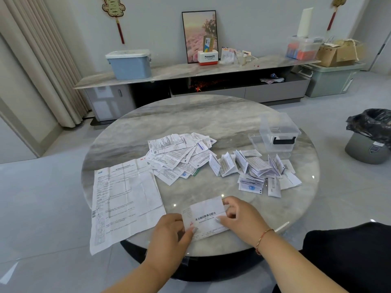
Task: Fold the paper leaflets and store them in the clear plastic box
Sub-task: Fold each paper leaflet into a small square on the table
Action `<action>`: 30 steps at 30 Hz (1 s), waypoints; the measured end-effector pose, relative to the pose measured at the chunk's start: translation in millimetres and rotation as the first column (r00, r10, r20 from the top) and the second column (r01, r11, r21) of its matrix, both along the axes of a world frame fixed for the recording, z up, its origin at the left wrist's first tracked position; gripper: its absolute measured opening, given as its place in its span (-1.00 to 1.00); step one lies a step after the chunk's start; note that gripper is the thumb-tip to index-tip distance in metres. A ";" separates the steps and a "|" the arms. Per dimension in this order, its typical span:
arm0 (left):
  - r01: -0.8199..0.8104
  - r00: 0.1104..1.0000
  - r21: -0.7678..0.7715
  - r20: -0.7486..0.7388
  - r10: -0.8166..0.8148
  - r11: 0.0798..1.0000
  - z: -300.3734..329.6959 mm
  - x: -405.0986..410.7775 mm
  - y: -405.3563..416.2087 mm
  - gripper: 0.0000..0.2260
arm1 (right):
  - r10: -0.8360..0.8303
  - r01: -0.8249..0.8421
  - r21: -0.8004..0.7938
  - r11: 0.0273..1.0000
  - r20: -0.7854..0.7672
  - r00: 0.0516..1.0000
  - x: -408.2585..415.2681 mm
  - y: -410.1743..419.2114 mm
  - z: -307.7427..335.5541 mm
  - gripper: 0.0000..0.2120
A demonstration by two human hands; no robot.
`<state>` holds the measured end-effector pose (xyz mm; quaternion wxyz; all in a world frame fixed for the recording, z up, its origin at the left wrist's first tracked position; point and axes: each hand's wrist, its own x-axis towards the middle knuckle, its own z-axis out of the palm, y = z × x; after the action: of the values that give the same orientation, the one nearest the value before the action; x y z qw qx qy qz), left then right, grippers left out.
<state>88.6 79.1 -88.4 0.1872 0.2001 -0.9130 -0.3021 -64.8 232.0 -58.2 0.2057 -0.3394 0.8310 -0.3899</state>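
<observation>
A small white leaflet (204, 216) with printed text lies partly folded at the near edge of the round marble table (211, 115). My left hand (169, 233) pinches its left edge and my right hand (241, 216) pinches its right side, fingers curled over the fold. A heap of unfolded leaflets (179, 155) lies mid-table, and a cluster of folded leaflets (258, 168) lies to the right. The clear plastic box (279, 134) with a black handle stands open at the far right, its lid beside it.
A large creased sheet (124, 199) overhangs the table's left front edge. A bin with a black bag (372, 136) stands on the floor at right. Behind is a low cabinet (190, 70) with a blue tub, a picture and boxes.
</observation>
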 end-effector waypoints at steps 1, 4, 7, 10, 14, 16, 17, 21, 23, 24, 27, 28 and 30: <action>-0.043 0.999 -0.005 -0.004 0.043 0.999 0.0 0.1 0.3 -0.70 | -0.030 0.032 0.039 0.999 -0.046 0.998 1.1 -1.7 0.6 -0.63; -0.218 0.971 -0.116 -0.125 0.203 0.969 1.3 0.8 5.4 -0.78 | -0.069 0.086 0.143 0.986 -0.119 0.991 6.8 -5.3 5.0 -0.50; -0.110 0.971 -0.314 -0.235 0.035 0.943 0.0 0.0 13.2 -0.77 | -0.098 0.131 0.244 0.961 -0.145 0.985 12.3 -10.1 9.4 -0.48; 0.127 0.978 -0.433 -0.095 -0.185 0.892 -7.2 -1.7 25.5 -0.58 | -0.193 0.175 0.230 0.957 0.060 0.979 24.2 -14.3 14.4 -0.53; 0.178 0.982 -0.425 0.025 -0.186 0.887 -10.3 -3.9 35.2 -0.51 | -0.244 0.241 0.082 0.967 0.573 0.782 42.7 -14.3 24.6 -0.67; 0.185 0.979 -0.427 0.001 -0.204 0.885 -8.3 -5.6 31.7 -0.67 | -0.273 0.241 0.130 0.962 0.395 0.877 35.0 -13.2 24.3 -0.69; 0.178 0.977 -0.428 -0.030 -0.211 0.886 -8.3 -6.2 28.8 -0.78 | -0.277 0.249 0.147 0.957 0.217 0.936 28.0 -10.6 24.8 -0.67; 0.115 0.971 -0.386 -0.150 -0.185 0.915 -8.5 -3.1 22.5 -0.90 | 0.074 -0.073 -0.015 0.997 0.087 0.993 2.5 9.8 35.2 -0.41; 0.111 0.965 -0.333 -0.188 -0.181 0.936 -8.1 1.2 21.9 -0.93 | 0.275 -0.279 -0.007 0.960 0.189 0.943 -2.0 16.0 32.9 -0.32; 0.112 0.964 -0.287 -0.200 -0.174 0.951 -8.5 3.0 21.6 -0.93 | 0.293 -0.298 -0.012 0.955 0.210 0.933 -3.2 16.0 27.3 -0.36; 0.077 0.966 -0.113 -0.236 -0.102 0.991 -7.8 3.4 20.8 -0.92 | 0.158 -0.153 -0.045 0.987 0.141 0.977 -2.4 6.4 8.4 -0.61; 0.048 0.970 -0.067 -0.236 -0.063 0.997 -6.7 1.6 20.6 -0.91 | 0.105 -0.101 -0.050 0.994 0.102 0.989 -1.2 2.3 3.7 -0.65; -0.042 0.977 0.008 -0.211 0.043 0.999 -6.0 -3.3 20.3 -0.83 | 0.031 -0.030 -0.023 0.999 0.030 0.999 1.4 -4.1 0.0 -0.67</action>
<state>85.2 99.5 -94.5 0.2890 0.1868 -0.8830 -0.3194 -63.4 227.9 -58.3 0.2204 -0.3485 0.8179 -0.4013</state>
